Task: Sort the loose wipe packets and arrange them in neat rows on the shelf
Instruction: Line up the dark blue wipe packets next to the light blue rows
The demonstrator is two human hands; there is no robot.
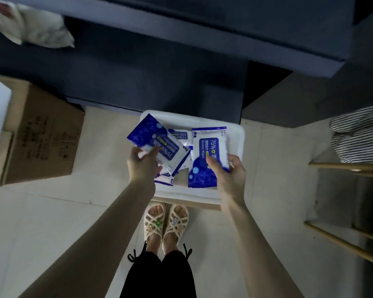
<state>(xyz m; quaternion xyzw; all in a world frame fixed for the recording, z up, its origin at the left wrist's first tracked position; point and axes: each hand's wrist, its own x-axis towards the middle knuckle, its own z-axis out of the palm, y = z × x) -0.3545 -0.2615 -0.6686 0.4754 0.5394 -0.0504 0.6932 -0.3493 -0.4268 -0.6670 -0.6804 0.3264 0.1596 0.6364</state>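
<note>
Head view looks straight down on both grips at the middle of the frame. The left grip (143, 163) pinches the near corner of a tilted wipe packet (159, 145) between thumb and fingers, and the right grip (230, 171) clasps a second packet (209, 147) by its lower right side, thumb laid across the printed face. Both are held over a white bin (235, 134) on the floor, where more loose packets (179, 134) lie overlapped at odd angles. To do this step well, I judge it best to turn the left packet until its label runs the same way as the right one. The two can then be stacked face up with edges flush, and only after that lifted to the dark blue shelf (181, 61) across the upper part of the frame. Holding each by its flat body rather than the crimped seam should keep the soft pouch from drooping. The packets are flat, glossy pouches, deep blue with pale speckles at one end and white at the other, with a blue label panel reading "75%" and "Alcohol Wipes". At the left edge stands a cardboard box (41, 134).
</note>
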